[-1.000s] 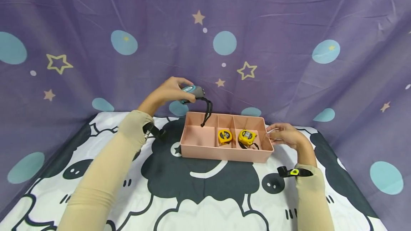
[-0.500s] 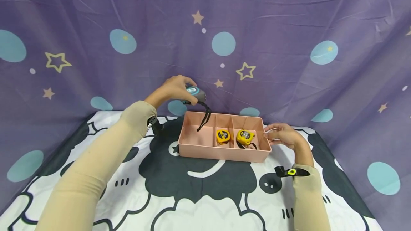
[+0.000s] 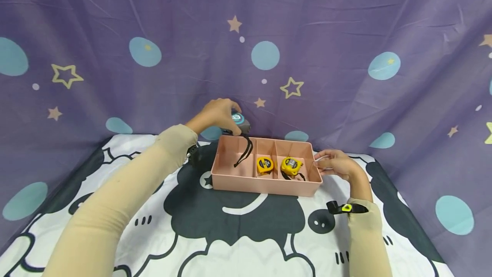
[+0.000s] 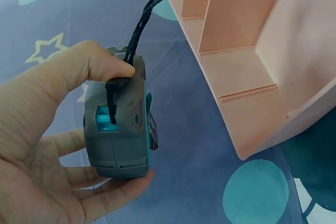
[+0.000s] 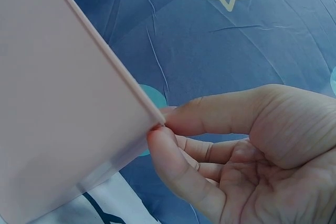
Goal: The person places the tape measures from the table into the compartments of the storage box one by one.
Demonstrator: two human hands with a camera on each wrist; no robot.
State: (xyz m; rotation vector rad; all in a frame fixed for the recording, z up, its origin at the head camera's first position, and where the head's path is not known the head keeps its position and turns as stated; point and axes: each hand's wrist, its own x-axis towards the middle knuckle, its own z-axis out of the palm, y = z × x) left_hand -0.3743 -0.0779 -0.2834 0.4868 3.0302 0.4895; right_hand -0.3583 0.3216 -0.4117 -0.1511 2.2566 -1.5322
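My left hand grips a grey and teal tape measure above the back left rim of a pink divided box. A black wrist strap dangles from the tape measure over the box's large left compartment. In the left wrist view, the thumb presses the tape measure's edge near the strap, with fingers underneath. At the box's right end, my right hand pinches the rim between thumb and finger. One yellow tape measure lies in the middle compartment, and another yellow tape measure lies in the right one.
The box stands on a table covered by a black and white cartoon cloth. Close behind it hangs a purple curtain with stars and blue dots. Thin dividers separate the box's compartments.
My left hand has moved right and lowered the grey and teal tape measure, so its strap hangs further down into the left compartment. The right hand keeps pinching the box's end.
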